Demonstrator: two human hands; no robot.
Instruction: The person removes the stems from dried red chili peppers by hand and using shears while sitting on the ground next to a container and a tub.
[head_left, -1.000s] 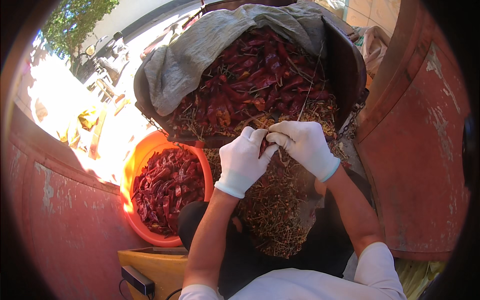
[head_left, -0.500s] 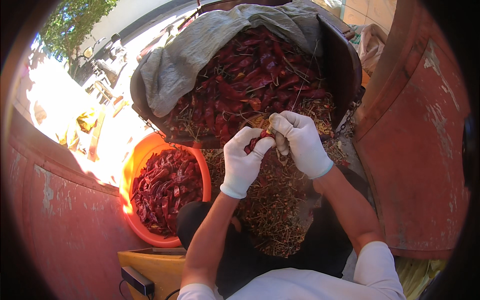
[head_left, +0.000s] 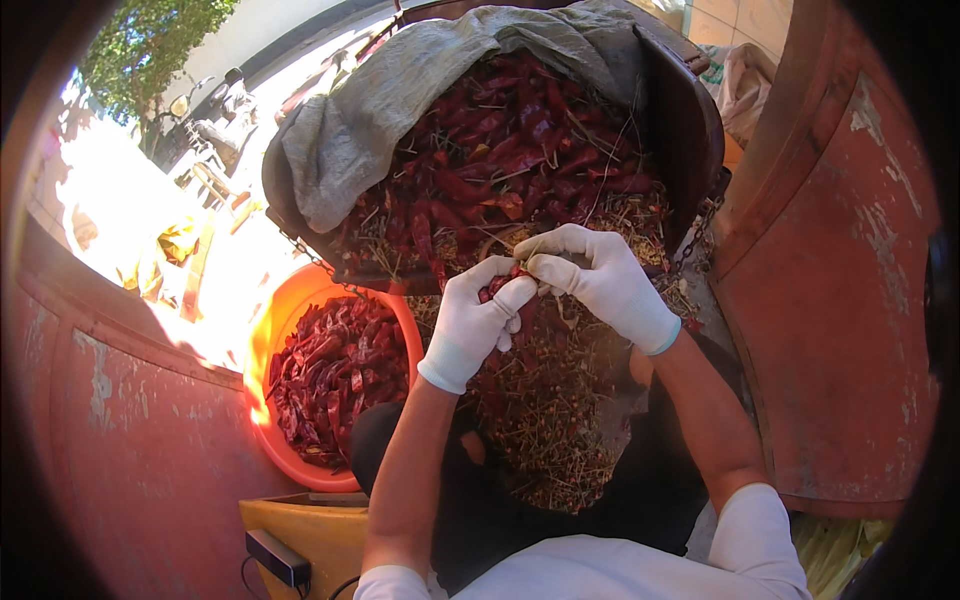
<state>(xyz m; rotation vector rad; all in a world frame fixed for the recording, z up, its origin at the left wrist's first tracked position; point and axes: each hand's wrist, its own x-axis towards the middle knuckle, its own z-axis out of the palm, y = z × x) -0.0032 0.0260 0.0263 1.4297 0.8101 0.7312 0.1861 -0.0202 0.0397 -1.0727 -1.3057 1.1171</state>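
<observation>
A dried red chili pepper (head_left: 488, 291) is gripped in my left hand (head_left: 462, 325), which wears a white glove and is closed around it. From the right, my gloved right hand (head_left: 612, 288) meets the pepper's end, thumb and forefinger pinched at what looks like its stem; the fingertips hide most of that spot. Both hands are just in front of a heap of dried red chilies (head_left: 530, 130) in a dark cart bed. To the left, an orange basin (head_left: 413, 345) holds many more dark red chilies (head_left: 335, 385).
Grey sacking (head_left: 355, 130) drapes over the cart's far and left sides. Loose stems and bits (head_left: 560, 440) cover the ground between my legs. Worn red door panels (head_left: 830, 300) stand at both sides. A yellow wooden stool or box (head_left: 310, 535) is at lower left, with a black device (head_left: 277, 558) on it.
My left hand has shifted slightly left and down with the pepper. The right hand's fingers have straightened from a curl into a pinch, a little lower and further left.
</observation>
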